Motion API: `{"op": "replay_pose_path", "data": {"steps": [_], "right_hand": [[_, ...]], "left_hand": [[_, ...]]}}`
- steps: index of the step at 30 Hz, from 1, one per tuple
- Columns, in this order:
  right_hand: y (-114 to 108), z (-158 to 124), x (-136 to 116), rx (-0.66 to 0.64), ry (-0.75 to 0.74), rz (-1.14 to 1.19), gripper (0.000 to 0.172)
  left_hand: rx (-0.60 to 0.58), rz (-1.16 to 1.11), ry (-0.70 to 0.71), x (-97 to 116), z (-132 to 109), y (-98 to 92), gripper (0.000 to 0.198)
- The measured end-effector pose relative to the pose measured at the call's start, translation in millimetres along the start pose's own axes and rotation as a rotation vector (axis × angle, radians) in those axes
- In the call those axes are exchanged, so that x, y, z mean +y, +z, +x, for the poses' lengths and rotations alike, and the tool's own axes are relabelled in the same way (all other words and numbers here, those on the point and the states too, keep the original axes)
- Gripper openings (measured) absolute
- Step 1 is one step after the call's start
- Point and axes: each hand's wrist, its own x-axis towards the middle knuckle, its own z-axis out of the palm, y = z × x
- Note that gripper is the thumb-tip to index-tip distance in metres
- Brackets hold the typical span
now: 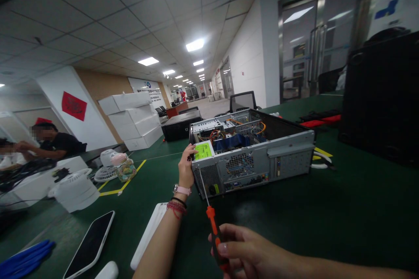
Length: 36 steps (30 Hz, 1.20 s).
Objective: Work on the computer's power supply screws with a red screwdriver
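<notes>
An open computer case [284, 150] lies on its side on the green table, with its rear panel towards me. Cables and boards show inside. At its near left corner sits the power supply [203, 151], which bears a bright yellow-green label. My left hand [186, 170] grips that corner, fingers curled over the top edge beside the label. Low in front of the case, my right hand [244, 248] is closed round the orange and black handle of a screwdriver [214, 226]. Its long shaft points up at the rear panel by the power supply's grille; whether the tip touches is unclear.
On the left lie a phone [90, 244], a white flat object [149, 235], blue gloves [28, 259] and white fans [73, 187]. White boxes [131, 115] are stacked behind. A large black case [382, 100] stands at right. Other people sit at far left.
</notes>
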Motion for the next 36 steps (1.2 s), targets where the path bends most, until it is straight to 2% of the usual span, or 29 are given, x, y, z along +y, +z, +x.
{"op": "replay_pose_path", "data": {"steps": [3, 9, 18, 36], "right_hand": [[-2, 0, 1, -0.001, 0.001, -0.017, 0.046], [-7, 0, 2, -0.054, -0.098, -0.067, 0.047], [-13, -1, 3, -0.068, -0.09, -0.067, 0.041], [-11, -2, -1, -0.044, -0.097, -0.084, 0.043]], "left_hand": [[-0.002, 0.002, 0.0, 0, 0, -0.4, 0.041], [-0.002, 0.022, 0.004, 1, 0, -0.5, 0.045], [-0.002, 0.008, -0.005, 4, 1, -1.0, 0.045], [0.001, 0.011, -0.001, 5, 0, -1.0, 0.047]]}}
